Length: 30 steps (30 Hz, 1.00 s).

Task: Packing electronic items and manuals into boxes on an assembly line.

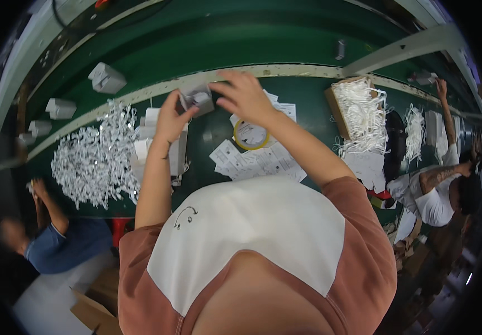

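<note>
The left hand [168, 120] grips the left side of a small light-grey box [203, 106] at 11 o'clock; the box's top looks open, with a pale, crumpled-looking item inside, too blurred to name. The right hand [245, 99], at 12 o'clock, has its fingers spread at the box's right edge; I cannot tell whether they touch it. Just below the right hand, a yellow-rimmed tape roll [239, 144] lies on printed sheets [274, 160] on the green bench [201, 137]. At 2 o'clock, a cardboard carton [337, 114] is heaped with white cords [361, 106], some spilling over its rim. At 9 o'clock lies a loose pile of silvery-white strips [93, 162]. At 10 o'clock stand white boxes [107, 79], spaced apart.
</note>
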Each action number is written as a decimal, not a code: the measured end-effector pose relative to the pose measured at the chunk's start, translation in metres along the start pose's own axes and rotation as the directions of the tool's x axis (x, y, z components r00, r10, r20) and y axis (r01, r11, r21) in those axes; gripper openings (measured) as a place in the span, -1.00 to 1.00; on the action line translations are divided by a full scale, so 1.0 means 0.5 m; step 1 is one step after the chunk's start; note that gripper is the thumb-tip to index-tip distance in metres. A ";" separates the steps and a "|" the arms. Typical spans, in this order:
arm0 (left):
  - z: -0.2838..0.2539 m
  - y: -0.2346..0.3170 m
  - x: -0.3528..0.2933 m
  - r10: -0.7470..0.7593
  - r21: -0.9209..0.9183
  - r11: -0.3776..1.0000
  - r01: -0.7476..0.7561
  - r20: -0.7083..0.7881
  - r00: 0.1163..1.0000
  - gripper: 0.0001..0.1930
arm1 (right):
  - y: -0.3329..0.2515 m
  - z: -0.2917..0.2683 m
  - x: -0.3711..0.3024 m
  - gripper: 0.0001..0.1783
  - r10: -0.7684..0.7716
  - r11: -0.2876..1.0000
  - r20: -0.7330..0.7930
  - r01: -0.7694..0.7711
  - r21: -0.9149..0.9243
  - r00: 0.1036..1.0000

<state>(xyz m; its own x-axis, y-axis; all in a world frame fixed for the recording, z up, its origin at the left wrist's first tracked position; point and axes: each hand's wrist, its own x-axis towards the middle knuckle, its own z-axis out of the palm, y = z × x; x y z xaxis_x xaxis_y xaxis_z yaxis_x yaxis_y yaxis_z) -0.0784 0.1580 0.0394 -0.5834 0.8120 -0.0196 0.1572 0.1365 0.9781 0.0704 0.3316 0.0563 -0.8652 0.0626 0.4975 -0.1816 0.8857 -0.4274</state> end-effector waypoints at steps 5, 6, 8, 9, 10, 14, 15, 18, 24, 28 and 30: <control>-0.075 -0.021 0.177 0.203 0.498 0.863 -0.080 -0.197 0.959 -0.46 | 0.276 -0.082 -0.075 -0.51 0.546 0.693 -0.374 -0.655 -0.301 0.750; -0.085 -0.031 0.212 0.225 0.571 0.818 -0.072 -0.202 0.953 -0.46 | 0.334 -0.091 -0.115 -0.47 0.598 0.590 -0.409 -0.724 -0.357 0.689; -0.119 -0.087 0.262 0.203 0.545 0.838 -0.042 -0.239 0.950 -0.45 | 0.409 -0.110 -0.166 -0.44 0.719 0.424 -0.401 -0.816 -0.394 0.567; -0.136 -0.113 0.270 0.178 0.518 0.856 -0.003 -0.289 0.941 -0.45 | 0.438 -0.116 -0.172 -0.43 0.759 0.355 -0.384 -0.829 -0.432 0.526; -0.141 -0.138 0.278 0.174 0.523 0.852 0.014 -0.308 0.935 -0.45 | 0.465 -0.119 -0.183 -0.43 0.803 0.279 -0.364 -0.838 -0.469 0.471; -0.167 -0.167 0.263 0.067 0.198 0.980 -0.012 -0.275 0.959 -0.23 | 0.548 -0.143 -0.220 -0.41 0.918 0.145 -0.251 -0.851 -0.504 0.306; -0.163 -0.143 0.255 0.164 0.476 0.879 -0.019 -0.267 0.950 -0.19 | 0.580 -0.148 -0.249 -0.37 0.939 0.164 -0.210 -0.889 -0.427 0.273; -0.163 -0.063 0.187 0.155 0.516 0.856 0.030 -0.313 0.937 -0.24 | 0.685 -0.149 -0.348 -0.37 0.885 0.263 -0.223 -0.834 -0.485 0.409; -0.224 -0.008 -0.130 -0.114 0.705 0.544 0.454 -0.474 0.873 -0.21 | 0.512 -0.131 -0.252 -0.56 0.731 0.496 -0.461 -0.856 -0.147 0.503; -0.201 -0.016 -0.255 -0.292 0.707 0.368 0.604 -0.528 0.797 -0.14 | 0.363 -0.108 -0.208 -0.62 0.717 0.680 -0.363 -0.711 0.179 0.595; -0.202 -0.018 -0.275 -0.569 0.513 0.510 0.690 -0.400 0.718 -0.13 | 0.302 -0.092 -0.195 -0.61 0.705 0.707 -0.304 -0.603 0.370 0.640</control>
<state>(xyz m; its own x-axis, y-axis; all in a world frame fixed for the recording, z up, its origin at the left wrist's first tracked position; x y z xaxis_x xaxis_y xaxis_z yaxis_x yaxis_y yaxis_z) -0.0801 -0.0119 0.0543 -0.8275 0.2785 -0.4876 0.0868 0.9213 0.3790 0.1488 0.4803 -0.0223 -0.5398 0.8048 0.2468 0.2201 0.4179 -0.8814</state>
